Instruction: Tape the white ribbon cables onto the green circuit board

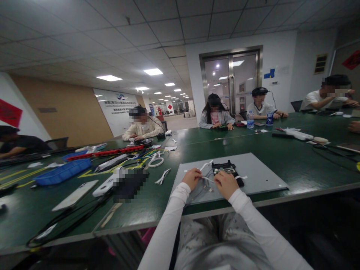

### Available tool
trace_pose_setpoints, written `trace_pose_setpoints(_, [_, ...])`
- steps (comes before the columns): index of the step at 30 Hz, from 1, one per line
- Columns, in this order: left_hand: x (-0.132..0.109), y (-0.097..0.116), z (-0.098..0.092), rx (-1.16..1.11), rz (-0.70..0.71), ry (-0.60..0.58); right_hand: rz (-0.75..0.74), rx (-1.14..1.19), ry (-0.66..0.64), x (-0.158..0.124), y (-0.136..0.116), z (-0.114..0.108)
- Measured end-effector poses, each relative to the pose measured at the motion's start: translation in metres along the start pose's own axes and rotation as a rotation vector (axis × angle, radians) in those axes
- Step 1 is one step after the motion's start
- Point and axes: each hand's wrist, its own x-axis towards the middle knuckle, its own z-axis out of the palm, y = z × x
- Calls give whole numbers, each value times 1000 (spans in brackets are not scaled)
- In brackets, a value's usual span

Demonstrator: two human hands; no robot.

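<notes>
A flat grey panel (pixel 261 173) lies on the table in front of me, with a black device frame with an exposed circuit board (pixel 225 167) on it. My left hand (pixel 192 179) is closed in a pinch at the left end of a thin white strip (pixel 207 179). My right hand (pixel 226 184) has its fingers bent at the strip's other end, covering the near part of the black device. Thin grey wires (pixel 198 190) trail over the panel below the strip. Whether the strip is tape or cable I cannot tell.
White strips (pixel 162 176) lie left of the panel. Farther left are a white phone-like slab (pixel 75 195), a blue tray (pixel 63 172), a red power strip (pixel 118 150) and tangled cables. Several people sit around the table; a water bottle (pixel 250 120) stands across from me.
</notes>
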Motion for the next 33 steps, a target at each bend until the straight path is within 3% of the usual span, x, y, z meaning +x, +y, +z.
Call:
trace_pose_setpoints(15, [-4,5,-5,6,-38,-64,20,2,-18,-1,-3,-3])
trace_pose_setpoints(33, [-5,-1,-3,111,-128,7,38,-5,-15,0,-1,-1])
